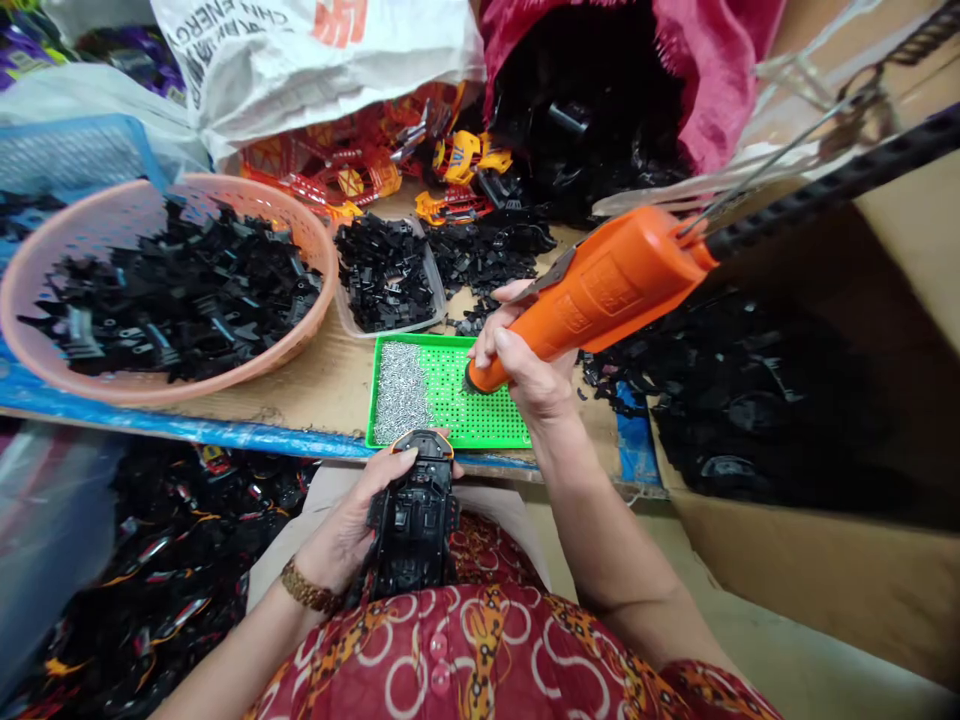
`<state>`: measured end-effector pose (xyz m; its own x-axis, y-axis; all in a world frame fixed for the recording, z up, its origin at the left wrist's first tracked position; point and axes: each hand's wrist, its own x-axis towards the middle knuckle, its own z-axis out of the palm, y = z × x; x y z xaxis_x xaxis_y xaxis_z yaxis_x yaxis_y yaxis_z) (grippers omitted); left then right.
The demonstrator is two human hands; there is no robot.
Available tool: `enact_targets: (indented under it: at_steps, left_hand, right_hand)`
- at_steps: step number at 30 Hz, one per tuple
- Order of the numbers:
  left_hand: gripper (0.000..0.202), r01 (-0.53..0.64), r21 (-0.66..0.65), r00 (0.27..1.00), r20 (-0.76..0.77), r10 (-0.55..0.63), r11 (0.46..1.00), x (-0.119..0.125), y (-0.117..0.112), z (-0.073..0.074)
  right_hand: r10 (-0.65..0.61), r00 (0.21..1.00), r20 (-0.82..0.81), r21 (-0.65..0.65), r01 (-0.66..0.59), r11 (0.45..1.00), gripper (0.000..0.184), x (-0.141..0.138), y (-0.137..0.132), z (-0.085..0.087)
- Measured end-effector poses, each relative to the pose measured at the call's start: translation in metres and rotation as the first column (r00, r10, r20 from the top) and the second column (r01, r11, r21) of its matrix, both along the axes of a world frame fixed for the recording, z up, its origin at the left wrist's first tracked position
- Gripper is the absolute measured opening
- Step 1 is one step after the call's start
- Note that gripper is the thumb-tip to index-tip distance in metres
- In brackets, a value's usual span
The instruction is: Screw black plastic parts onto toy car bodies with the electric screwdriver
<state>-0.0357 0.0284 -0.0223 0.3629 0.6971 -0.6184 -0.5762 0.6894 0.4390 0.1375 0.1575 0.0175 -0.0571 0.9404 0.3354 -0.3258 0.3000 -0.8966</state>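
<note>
My left hand (360,510) is closed around a black plastic toy car chassis (414,520), held in front of my lap with its thumb on the near face of the chassis's far end. In my right hand (525,370) is an orange electric screwdriver (600,290), gripped near its lower end and slanting up to the right. Its tip points down over a green perforated tray (480,430); whether the tip touches the tray cannot be made out. Small silver screws (401,390) lie heaped in the tray's left part.
A pink basket (322,290) of black plastic parts stands left, beside a clear tub (431,270) of smaller ones. Orange toy bodies (465,160) and sacks fill the back. An open cardboard box (787,560) stands right; black toy pieces (180,560) lie below left. A coiled cable (832,175) leads from the screwdriver.
</note>
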Motion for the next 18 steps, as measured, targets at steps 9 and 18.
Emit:
enact_targets:
  at_steps: [9, 18]
  left_hand:
    - [0.066, -0.011, -0.005, 1.0, 0.022, 0.011, 1.0, 0.0002, -0.0009, 0.0005]
    - [0.066, -0.014, -0.005, 1.0, -0.007, 0.014, 1.0, 0.0008, -0.0011, 0.0015]
  right_hand:
    - [-0.025, 0.999, 0.039, -0.018, 0.026, 1.0, 0.037, 0.0004, -0.0019, -0.0044]
    - [-0.041, 0.998, 0.048, 0.008, 0.041, 0.999, 0.045, -0.003, 0.0028, -0.0068]
